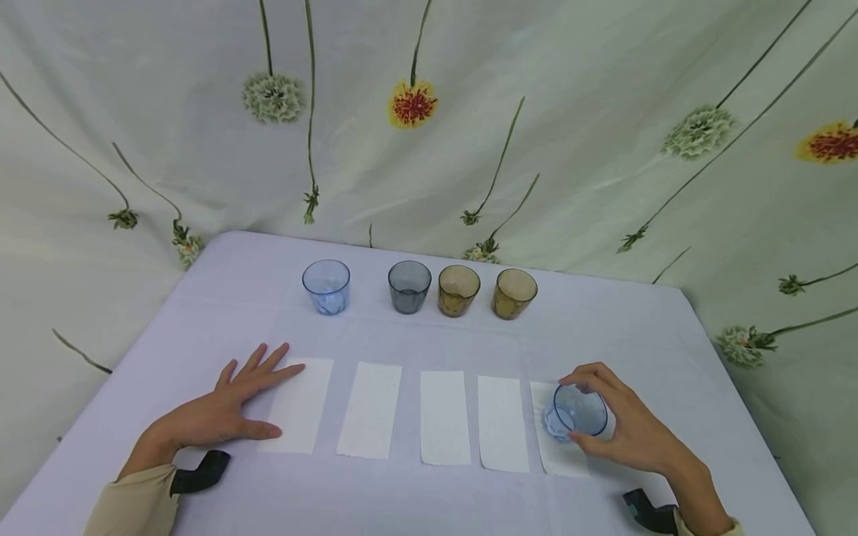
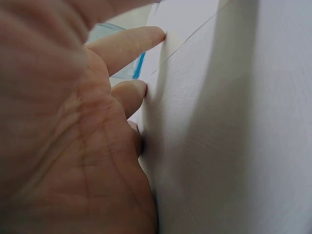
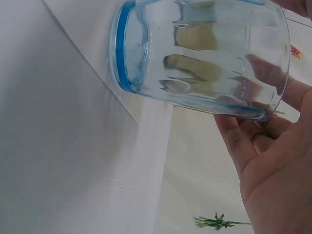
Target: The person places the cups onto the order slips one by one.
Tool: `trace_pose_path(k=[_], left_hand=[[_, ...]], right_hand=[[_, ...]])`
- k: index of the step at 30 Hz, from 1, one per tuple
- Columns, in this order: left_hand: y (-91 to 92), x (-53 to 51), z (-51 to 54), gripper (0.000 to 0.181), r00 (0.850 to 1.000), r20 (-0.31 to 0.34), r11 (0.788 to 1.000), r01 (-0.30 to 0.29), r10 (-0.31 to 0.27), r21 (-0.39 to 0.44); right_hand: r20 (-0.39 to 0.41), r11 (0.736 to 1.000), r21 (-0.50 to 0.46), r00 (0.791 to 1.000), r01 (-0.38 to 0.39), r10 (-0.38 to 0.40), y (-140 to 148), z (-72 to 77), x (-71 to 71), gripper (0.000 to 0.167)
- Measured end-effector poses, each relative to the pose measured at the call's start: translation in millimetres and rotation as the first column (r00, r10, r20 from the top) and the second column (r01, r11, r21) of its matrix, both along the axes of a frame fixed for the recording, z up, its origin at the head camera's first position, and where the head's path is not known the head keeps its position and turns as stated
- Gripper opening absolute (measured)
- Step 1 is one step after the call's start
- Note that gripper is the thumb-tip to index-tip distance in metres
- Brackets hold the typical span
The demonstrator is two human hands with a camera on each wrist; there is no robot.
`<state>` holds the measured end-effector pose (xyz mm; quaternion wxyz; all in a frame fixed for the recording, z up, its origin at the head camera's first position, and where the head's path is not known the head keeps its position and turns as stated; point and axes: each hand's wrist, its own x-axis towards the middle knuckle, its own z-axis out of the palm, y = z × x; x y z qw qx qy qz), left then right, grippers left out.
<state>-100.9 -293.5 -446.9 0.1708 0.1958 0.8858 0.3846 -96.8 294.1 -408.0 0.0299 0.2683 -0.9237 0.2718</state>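
Note:
A clear blue glass is held by the rim in my right hand, thumb on the near side and fingers on the far side. It is over the rightmost white paper strip; in the right wrist view the blue glass shows its thick blue base close above the paper. My left hand rests with spread, straight fingers on the table, its index finger and thumb touching the leftmost paper strip. In the left wrist view the left palm lies beside the white surface.
At the back stand another blue glass, a grey glass and two amber glasses. More paper strips lie in a row between the hands. A flower-printed cloth hangs behind the white-covered table.

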Motion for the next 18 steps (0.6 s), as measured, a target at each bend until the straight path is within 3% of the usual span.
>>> trace_pose_path(k=[18], left_hand=[[-0.8,0.0,-0.5,0.085,1.000,-0.013,1.000,0.011,-0.011,0.002]], right_hand=[[0.008,0.999,-0.020,0.999,-0.046,0.047,2.1,-0.2,-2.3,0.068]])
